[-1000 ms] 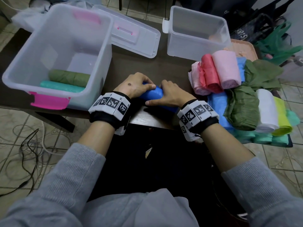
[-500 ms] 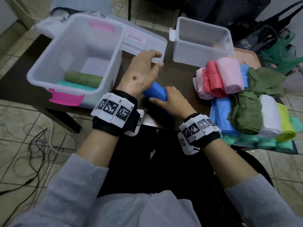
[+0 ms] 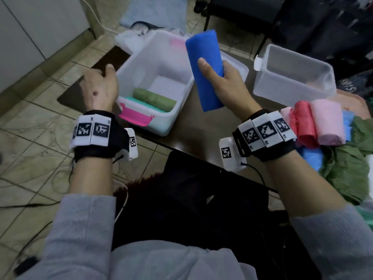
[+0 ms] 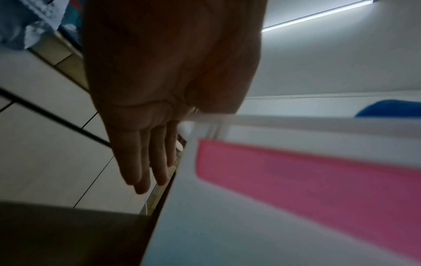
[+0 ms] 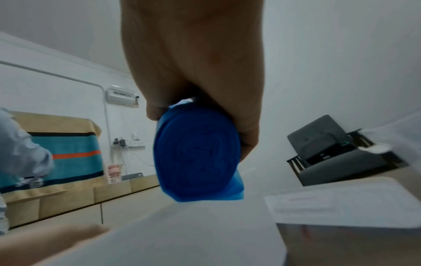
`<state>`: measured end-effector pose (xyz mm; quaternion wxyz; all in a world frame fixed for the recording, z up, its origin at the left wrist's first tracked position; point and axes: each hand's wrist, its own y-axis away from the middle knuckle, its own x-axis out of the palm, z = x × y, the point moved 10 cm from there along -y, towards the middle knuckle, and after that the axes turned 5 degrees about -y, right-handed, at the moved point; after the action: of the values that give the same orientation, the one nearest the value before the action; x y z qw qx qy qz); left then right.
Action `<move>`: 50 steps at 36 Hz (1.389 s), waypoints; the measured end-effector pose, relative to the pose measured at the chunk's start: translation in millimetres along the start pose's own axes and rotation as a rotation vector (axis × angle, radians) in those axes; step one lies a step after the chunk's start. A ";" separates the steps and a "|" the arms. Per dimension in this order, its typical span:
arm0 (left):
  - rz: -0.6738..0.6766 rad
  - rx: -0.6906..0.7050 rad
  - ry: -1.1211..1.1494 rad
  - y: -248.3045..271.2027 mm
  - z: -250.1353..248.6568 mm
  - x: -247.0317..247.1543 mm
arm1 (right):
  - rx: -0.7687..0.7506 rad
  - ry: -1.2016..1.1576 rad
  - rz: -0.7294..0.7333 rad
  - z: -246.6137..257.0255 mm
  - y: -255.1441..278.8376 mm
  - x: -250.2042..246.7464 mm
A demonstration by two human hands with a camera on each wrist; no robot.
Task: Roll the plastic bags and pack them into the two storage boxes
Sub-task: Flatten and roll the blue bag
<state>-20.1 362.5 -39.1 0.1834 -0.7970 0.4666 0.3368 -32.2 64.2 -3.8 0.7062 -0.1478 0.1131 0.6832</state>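
Observation:
My right hand (image 3: 220,81) grips a rolled blue plastic bag (image 3: 203,69) and holds it in the air above the right rim of the left storage box (image 3: 177,110); the roll's spiral end (image 5: 197,154) faces the right wrist camera. That box has pink latches (image 4: 307,176) and holds a green roll (image 3: 154,99) and a teal roll (image 3: 141,103). My left hand (image 3: 101,85) hovers beside the box's left wall with straight fingers (image 4: 141,162) and holds nothing. The second storage box (image 3: 292,77) stands at the back right.
A clear lid (image 3: 236,67) lies between the two boxes. At the right of the table sit pink rolls (image 3: 327,122), a red roll (image 3: 302,124), and loose green (image 3: 347,168) and blue bags (image 3: 310,156). Cables run over the tiled floor at the left.
My right hand lifted the blue roll off the table and carried it up over the left box. My left hand let go of the roll and moved left to the box's outer side.

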 end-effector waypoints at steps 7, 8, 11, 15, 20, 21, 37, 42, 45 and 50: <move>0.205 0.034 0.192 3.7 5.0 24.4 | -0.137 0.062 0.007 53.3 -34.2 32.6; 0.207 0.062 0.189 4.0 4.3 24.0 | -0.152 0.080 0.006 56.7 -38.5 37.2; 0.165 0.098 0.217 4.8 9.4 20.0 | -0.190 0.194 0.005 61.7 -50.7 49.7; 0.101 0.137 0.271 12.4 19.9 17.1 | -0.210 0.494 0.039 55.1 -64.5 70.3; 0.057 0.208 0.333 21.3 23.3 14.2 | -0.145 0.830 0.117 34.4 -70.1 96.3; 0.047 0.217 0.351 22.8 24.4 13.0 | -0.127 0.875 0.127 30.7 -70.5 99.3; -0.002 0.262 0.428 38.1 25.0 5.0 | 0.132 0.936 0.364 -10.0 -76.2 112.2; -0.004 0.281 0.422 40.1 22.5 3.4 | 0.141 0.814 0.349 -10.4 -75.8 106.0; -0.005 0.287 0.419 40.6 21.3 2.9 | 0.163 0.859 0.394 -13.3 -74.5 107.2; 0.006 0.283 0.406 40.0 20.3 4.3 | 0.164 0.928 0.414 -13.0 -70.0 112.5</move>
<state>-60.8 352.3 -55.6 0.1945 -0.8134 0.5388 0.1015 42.8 162.6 -52.8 0.4410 -0.3539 0.4947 0.6599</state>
